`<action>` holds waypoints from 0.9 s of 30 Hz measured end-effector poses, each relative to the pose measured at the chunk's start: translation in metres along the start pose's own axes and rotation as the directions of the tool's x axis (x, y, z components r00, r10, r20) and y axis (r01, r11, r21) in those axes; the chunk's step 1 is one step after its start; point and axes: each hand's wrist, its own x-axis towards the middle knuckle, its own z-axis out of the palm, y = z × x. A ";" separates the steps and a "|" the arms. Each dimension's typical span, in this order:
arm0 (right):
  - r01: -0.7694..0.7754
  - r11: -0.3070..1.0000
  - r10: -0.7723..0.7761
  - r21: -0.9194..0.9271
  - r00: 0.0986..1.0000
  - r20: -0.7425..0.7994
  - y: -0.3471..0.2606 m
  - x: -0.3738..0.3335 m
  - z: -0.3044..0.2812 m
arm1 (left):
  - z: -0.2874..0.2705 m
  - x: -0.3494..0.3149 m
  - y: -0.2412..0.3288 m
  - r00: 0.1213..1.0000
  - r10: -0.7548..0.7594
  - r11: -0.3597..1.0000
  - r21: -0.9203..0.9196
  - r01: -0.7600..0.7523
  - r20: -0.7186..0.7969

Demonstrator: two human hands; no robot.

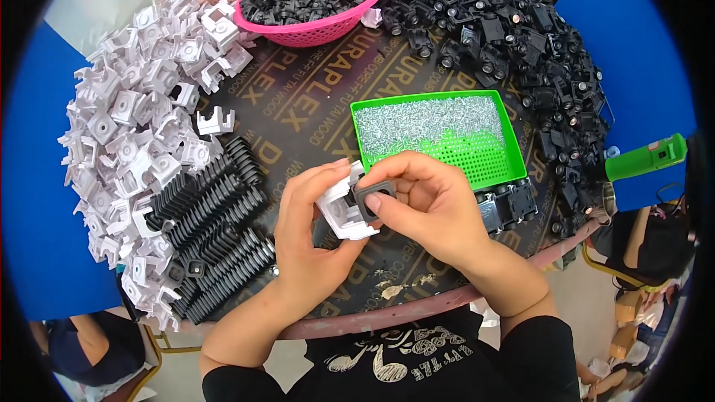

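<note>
Near the middle of the table my left hand (309,219) grips a white plastic housing (344,217), its open side turned to the right. Between the thumb and fingers of my right hand (428,208) is a small black square frame (375,199) with rounded corners. The black frame is right at the housing's opening; whether they touch I cannot tell. Just beyond my hands stands a green tray (514,150) holding many small silver screws (432,120). Beside my right wrist lies a black plastic assembly (514,205).
White housings (134,104) are heaped at the left. Rows of stacked black parts (212,231) lie in front of them. A pink basket (313,30) of black parts stands at the back. Black assemblies (484,22) pile along the right. A green-handled tool (644,158) is at the right edge.
</note>
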 end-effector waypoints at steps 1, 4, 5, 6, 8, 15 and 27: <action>0.012 1.000 -0.012 0.005 1.000 -0.017 0.001 0.000 0.002 | 0.000 0.000 -0.001 1.000 -0.003 1.000 0.002 0.003 0.000; -0.009 1.000 0.009 -0.016 1.000 -0.026 0.002 0.000 0.000 | -0.003 0.000 -0.003 0.998 0.057 0.998 0.037 -0.056 -0.022; -0.040 0.998 0.040 -0.044 0.999 -0.020 0.000 -0.001 -0.002 | -0.007 0.000 -0.004 0.995 0.094 0.991 0.091 -0.098 0.044; -0.042 0.998 0.041 -0.044 0.999 -0.021 -0.001 -0.001 -0.004 | -0.008 0.000 -0.005 0.986 0.128 0.979 0.142 -0.143 0.112; -0.117 0.990 0.115 -0.074 0.993 -0.031 -0.006 0.000 -0.006 | -0.009 0.001 -0.004 0.986 0.113 0.983 0.131 -0.129 0.124; -0.263 0.950 0.267 -0.169 0.964 0.002 -0.016 0.001 -0.010 | -0.006 0.004 0.000 0.994 0.041 0.999 0.023 -0.043 0.102; -0.283 0.928 0.308 -0.242 0.949 0.072 -0.008 0.001 -0.023 | -0.004 0.007 0.006 0.972 0.118 0.986 0.089 -0.139 0.205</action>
